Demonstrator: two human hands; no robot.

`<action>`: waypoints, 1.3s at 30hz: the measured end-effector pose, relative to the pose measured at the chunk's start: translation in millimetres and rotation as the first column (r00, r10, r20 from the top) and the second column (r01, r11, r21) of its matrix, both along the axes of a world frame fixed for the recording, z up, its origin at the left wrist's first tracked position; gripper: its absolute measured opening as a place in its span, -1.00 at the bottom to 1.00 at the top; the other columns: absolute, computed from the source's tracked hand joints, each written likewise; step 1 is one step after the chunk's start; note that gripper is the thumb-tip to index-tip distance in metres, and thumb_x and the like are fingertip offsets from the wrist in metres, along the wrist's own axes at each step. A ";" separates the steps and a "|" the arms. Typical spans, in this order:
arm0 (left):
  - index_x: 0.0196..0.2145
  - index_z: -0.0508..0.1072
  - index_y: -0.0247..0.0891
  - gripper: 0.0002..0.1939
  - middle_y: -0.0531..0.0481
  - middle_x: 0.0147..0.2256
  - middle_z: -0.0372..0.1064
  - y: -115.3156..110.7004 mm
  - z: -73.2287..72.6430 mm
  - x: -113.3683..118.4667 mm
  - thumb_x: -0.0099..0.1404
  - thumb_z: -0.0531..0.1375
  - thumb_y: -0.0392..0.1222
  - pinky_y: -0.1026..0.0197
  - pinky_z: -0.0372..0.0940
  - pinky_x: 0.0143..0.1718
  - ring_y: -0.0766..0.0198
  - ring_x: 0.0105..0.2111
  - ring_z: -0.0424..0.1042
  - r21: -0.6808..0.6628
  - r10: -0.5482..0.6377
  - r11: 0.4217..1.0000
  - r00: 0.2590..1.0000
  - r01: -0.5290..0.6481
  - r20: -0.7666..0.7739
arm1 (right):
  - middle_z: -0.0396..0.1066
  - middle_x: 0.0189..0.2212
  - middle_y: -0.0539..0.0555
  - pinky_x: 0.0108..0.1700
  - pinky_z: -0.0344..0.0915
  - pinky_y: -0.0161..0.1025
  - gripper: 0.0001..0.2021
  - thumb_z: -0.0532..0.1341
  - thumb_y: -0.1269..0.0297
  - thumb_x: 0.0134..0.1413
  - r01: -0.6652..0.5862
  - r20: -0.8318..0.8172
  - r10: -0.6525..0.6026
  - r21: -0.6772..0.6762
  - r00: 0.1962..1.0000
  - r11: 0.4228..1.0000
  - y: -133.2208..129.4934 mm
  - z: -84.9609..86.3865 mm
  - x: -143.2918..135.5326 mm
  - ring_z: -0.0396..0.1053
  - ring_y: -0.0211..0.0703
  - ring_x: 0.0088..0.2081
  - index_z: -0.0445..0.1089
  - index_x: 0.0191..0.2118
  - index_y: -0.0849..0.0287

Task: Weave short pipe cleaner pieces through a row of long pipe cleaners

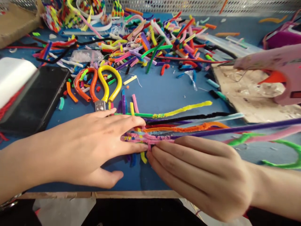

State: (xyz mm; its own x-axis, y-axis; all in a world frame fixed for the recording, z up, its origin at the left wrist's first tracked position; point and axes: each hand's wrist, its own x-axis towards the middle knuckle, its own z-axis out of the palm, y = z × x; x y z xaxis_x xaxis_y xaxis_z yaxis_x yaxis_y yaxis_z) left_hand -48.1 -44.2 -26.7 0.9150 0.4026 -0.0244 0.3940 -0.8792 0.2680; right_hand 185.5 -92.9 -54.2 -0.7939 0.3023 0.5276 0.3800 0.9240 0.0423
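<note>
Near the front of the blue table lies a woven bundle of colored pipe cleaners [143, 137], with long yellow, black, orange, purple and pink strands reaching right. My left hand [94, 147] rests palm down over its left part, fingers spread and pressing on it. At the bundle's lower right edge, my right hand [202, 172] has its fingers together and the tips pinched by a pink pipe cleaner [164, 141]; the fingertips partly hide what they grip. A bright green strand [288, 143] curls beyond the right hand.
Pliers-like scissors with orange and yellow handles [100, 105] lie behind my left hand. A black phone [35, 97] is at left. Many cut pipe cleaner pieces [150, 44] are piled at the back. A pink glue gun [275, 69] rests over stained cardboard [249, 108] at right.
</note>
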 end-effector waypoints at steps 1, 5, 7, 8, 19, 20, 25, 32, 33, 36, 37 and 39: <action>0.13 0.31 -0.06 -0.43 -0.04 0.13 0.25 -1.0 -0.8 0.0 0.15 0.20 0.00 0.03 0.13 0.18 -0.01 0.13 0.24 -0.001 0.004 1.000 1.000 -0.004 -0.001 | 0.49 -0.32 0.12 -0.30 0.29 -0.16 -0.67 -0.02 0.53 0.22 -0.004 -0.001 0.004 -0.007 1.000 1.000 0.1 0.0 0.0 0.37 -0.15 -0.26 0.50 -0.33 0.27; 0.12 0.33 -0.07 -0.44 -0.05 0.13 0.25 -0.7 -0.4 -0.4 0.15 0.20 0.02 0.03 0.15 0.17 -0.02 0.11 0.25 0.000 0.004 1.000 1.000 -0.004 -0.014 | 0.49 -0.29 0.10 -0.23 0.30 -0.19 -0.65 -0.05 0.53 0.24 -0.015 -0.014 0.015 -0.042 1.000 0.999 1.6 -0.4 1.1 0.38 -0.16 -0.24 0.49 -0.30 0.27; 0.11 0.34 -0.07 -0.44 -0.07 0.13 0.24 1.7 2.1 -0.4 0.15 0.21 0.04 0.03 0.16 0.16 -0.02 0.10 0.27 0.004 -0.009 1.000 1.000 0.009 -0.028 | 0.48 -0.29 0.10 -0.22 0.30 -0.20 -0.66 -0.05 0.52 0.24 -0.024 -0.025 0.023 -0.055 0.999 0.998 1.9 -1.0 1.8 0.39 -0.17 -0.24 0.48 -0.30 0.28; 0.11 0.34 -0.07 -0.44 -0.08 0.14 0.24 3.2 3.8 -0.2 0.15 0.21 0.05 0.01 0.17 0.15 -0.03 0.09 0.28 0.006 -0.024 1.000 0.999 0.024 -0.039 | 0.48 -0.29 0.10 -0.21 0.31 -0.21 -0.66 -0.05 0.52 0.25 -0.035 -0.025 0.034 -0.062 0.999 0.997 1.9 -1.3 2.0 0.39 -0.18 -0.24 0.48 -0.30 0.28; 0.06 0.37 -0.09 -0.50 -0.20 0.14 0.20 11.6 11.7 1.9 0.20 0.15 0.11 -0.12 0.25 0.05 -0.08 0.02 0.34 0.051 -0.138 0.988 0.985 0.143 -0.103 | 0.43 -0.38 0.07 -0.26 0.32 -0.26 -0.68 -0.08 0.49 0.29 -0.069 0.032 0.085 -0.346 0.996 0.936 14.1 9.8 1.1 0.36 -0.23 -0.29 0.39 -0.34 0.25; 0.06 0.37 -0.11 -0.52 -0.22 0.13 0.20 11.8 11.5 1.7 0.21 0.15 0.06 -0.11 0.25 0.05 -0.06 0.02 0.33 0.056 -0.147 0.987 0.984 0.153 -0.101 | 0.42 -0.37 0.08 -0.25 0.32 -0.28 -0.72 -0.06 0.49 0.29 -0.064 0.023 0.079 -0.380 0.997 0.923 17.2 11.3 1.7 0.35 -0.24 -0.28 0.37 -0.33 0.25; 0.17 0.23 -0.09 -0.43 -0.27 0.13 0.17 11.1 7.0 0.4 0.25 0.13 0.08 -0.24 0.18 0.08 -0.09 0.10 0.23 0.119 -0.191 0.972 0.977 0.201 -0.093 | 0.37 -0.30 0.14 -0.18 0.32 -0.25 -0.87 0.05 0.51 0.21 0.061 -0.087 -0.095 -0.334 0.992 0.941 25.6 11.7 4.9 0.30 -0.24 -0.25 0.33 -0.25 0.28; 0.21 0.17 0.00 -0.32 -0.24 0.14 0.15 10.2 1.5 0.8 0.20 0.12 0.26 -0.29 0.12 0.10 -0.14 0.11 0.18 0.127 -0.168 0.976 0.981 0.180 -0.099 | 0.43 -0.40 0.13 -0.33 0.30 -0.23 -0.79 0.03 0.50 0.23 0.116 0.085 -0.100 -0.202 0.991 0.972 25.0 11.5 14.8 0.36 -0.17 -0.36 0.41 -0.30 0.31; 0.21 0.17 0.01 -0.33 -0.23 0.15 0.14 10.4 2.1 0.5 0.20 0.12 0.26 -0.29 0.10 0.12 -0.13 0.12 0.17 0.115 -0.167 0.977 0.981 0.178 -0.101 | 0.43 -0.40 0.12 -0.33 0.30 -0.24 -0.77 0.02 0.50 0.24 0.116 0.091 -0.099 -0.209 0.991 0.971 25.6 11.2 16.0 0.36 -0.18 -0.36 0.42 -0.30 0.31; 0.20 0.17 0.03 -0.32 -0.21 0.19 0.09 11.5 4.7 -0.8 0.19 0.14 0.26 -0.25 0.07 0.16 -0.09 0.15 0.15 0.084 -0.174 0.979 0.979 0.184 -0.109 | 0.44 -0.38 0.11 -0.33 0.27 -0.24 -0.71 -0.04 0.47 0.29 0.100 0.052 -0.091 -0.209 0.995 0.973 27.0 9.9 18.1 0.33 -0.20 -0.37 0.42 -0.31 0.27; 0.20 0.18 0.03 -0.32 -0.20 0.19 0.09 11.9 5.5 -1.2 0.18 0.15 0.27 -0.25 0.06 0.16 -0.09 0.15 0.15 0.081 -0.177 0.979 0.978 0.187 -0.111 | 0.45 -0.37 0.11 -0.33 0.26 -0.23 -0.69 -0.05 0.47 0.29 0.099 0.028 -0.095 -0.191 0.995 0.977 26.7 9.9 18.5 0.33 -0.20 -0.37 0.42 -0.32 0.27; 0.19 0.19 0.03 -0.33 -0.20 0.19 0.09 12.5 6.5 -1.6 0.18 0.14 0.27 -0.24 0.07 0.16 -0.09 0.16 0.15 0.078 -0.182 0.978 0.977 0.191 -0.116 | 0.47 -0.36 0.11 -0.32 0.24 -0.22 -0.66 -0.07 0.48 0.30 0.097 0.014 -0.096 -0.129 0.995 0.987 24.6 11.2 18.6 0.33 -0.19 -0.37 0.43 -0.35 0.28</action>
